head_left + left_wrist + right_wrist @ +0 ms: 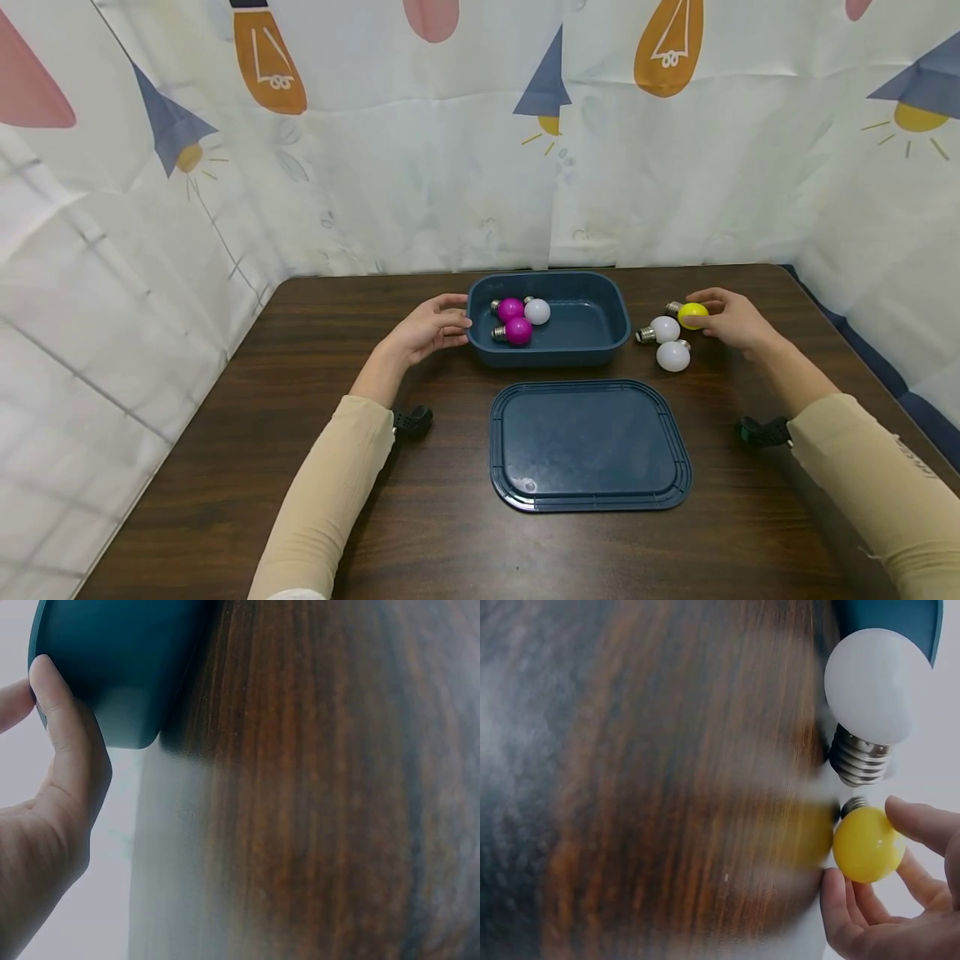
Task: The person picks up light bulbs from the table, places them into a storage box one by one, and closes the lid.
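Note:
My left hand (429,329) is at the left end of a dark blue plastic box (555,358). In the left wrist view its fingertips hold the box's rim. Inside the box, toward its left side, lie two magenta bulbs (517,331) and a white bulb (537,312). My right hand (733,319), right of the box, holds a yellow light bulb (868,847) between thumb and fingers, its metal screw base pointing away from the palm. Two white light bulbs (673,357) lie on the table beside it, one with its screw base toward the box.
A dark blue lid (588,446) lies flat on the brown wooden table (247,467) in front of the box. Printed white curtains (420,183) hang right behind the table's back edge and along both sides. Each wrist wears a black strap.

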